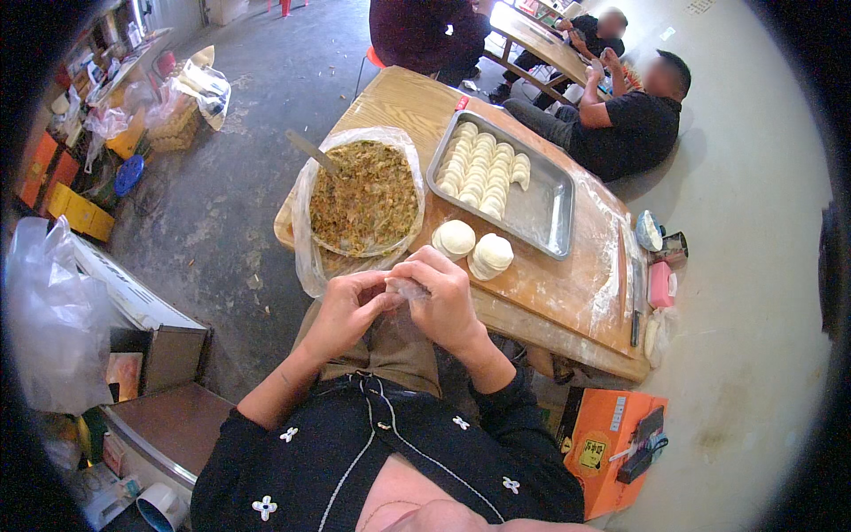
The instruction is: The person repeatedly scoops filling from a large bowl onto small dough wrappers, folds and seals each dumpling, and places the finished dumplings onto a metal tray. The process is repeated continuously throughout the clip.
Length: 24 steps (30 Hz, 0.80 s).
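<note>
My left hand [349,309] and my right hand [439,299] meet in front of my lap, pinching a small pale dumpling [397,286] between their fingers; it is mostly hidden. Thin clear plastic shows about the right fingers. Beyond them stands a bowl of chopped filling [362,199], lined with a plastic bag, a metal utensil [312,151] stuck in it. Two stacks of round dough wrappers, one on the left [454,238] and one on the right [490,255], sit by my right hand. Behind these, a metal tray [542,223] holds rows of folded dumplings [480,166].
A floured wooden board [572,292] carries a rolling pin [621,266] and a knife [636,306] at its right. A pink box [660,284] and a bowl [648,231] stand beyond. People sit across the table and at another. An orange carton [608,445] is below right.
</note>
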Motion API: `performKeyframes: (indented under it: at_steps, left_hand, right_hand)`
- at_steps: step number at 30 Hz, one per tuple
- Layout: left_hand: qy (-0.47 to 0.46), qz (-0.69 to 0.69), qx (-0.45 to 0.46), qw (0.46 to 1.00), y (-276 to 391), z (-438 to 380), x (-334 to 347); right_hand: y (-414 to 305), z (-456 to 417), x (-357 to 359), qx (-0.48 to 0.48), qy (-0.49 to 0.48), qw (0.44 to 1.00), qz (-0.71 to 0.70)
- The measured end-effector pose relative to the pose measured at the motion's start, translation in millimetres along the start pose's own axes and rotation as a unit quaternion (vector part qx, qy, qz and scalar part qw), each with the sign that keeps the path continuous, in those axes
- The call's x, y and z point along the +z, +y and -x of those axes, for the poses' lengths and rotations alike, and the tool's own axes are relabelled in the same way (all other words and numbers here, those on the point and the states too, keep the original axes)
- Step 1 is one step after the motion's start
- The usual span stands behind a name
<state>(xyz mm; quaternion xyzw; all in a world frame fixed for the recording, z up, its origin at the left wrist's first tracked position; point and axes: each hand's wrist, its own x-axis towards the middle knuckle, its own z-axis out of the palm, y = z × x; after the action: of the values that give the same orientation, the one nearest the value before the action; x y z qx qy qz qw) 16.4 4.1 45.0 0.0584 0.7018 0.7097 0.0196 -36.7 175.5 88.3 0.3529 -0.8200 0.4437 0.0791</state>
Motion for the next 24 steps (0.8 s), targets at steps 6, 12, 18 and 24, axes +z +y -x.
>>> performKeyframes:
  at_steps: [6, 12, 18, 24]
  left_hand:
    - [-0.047, -0.015, -0.072, 0.996, -3.0, -1.9, -4.0]
    - [-0.045, 0.097, -0.090, 0.990, -18.1, -0.7, -2.0]
    - [-0.056, 0.166, -0.100, 0.979, -34.7, -0.5, 0.7]
    - [-0.045, 0.163, -0.078, 0.983, -39.6, 0.3, -0.4]
  right_hand:
    - [7.1, -2.7, -1.1, 0.012, -0.037, 0.999, 0.026]
    - [14.7, 2.8, 4.3, -0.007, -0.026, 0.998, 0.059]
    - [17.6, 8.5, 8.6, -0.032, -0.034, 0.997, 0.056]
    - [17.9, 15.8, 13.6, -0.006, -0.053, 0.994, 0.090]
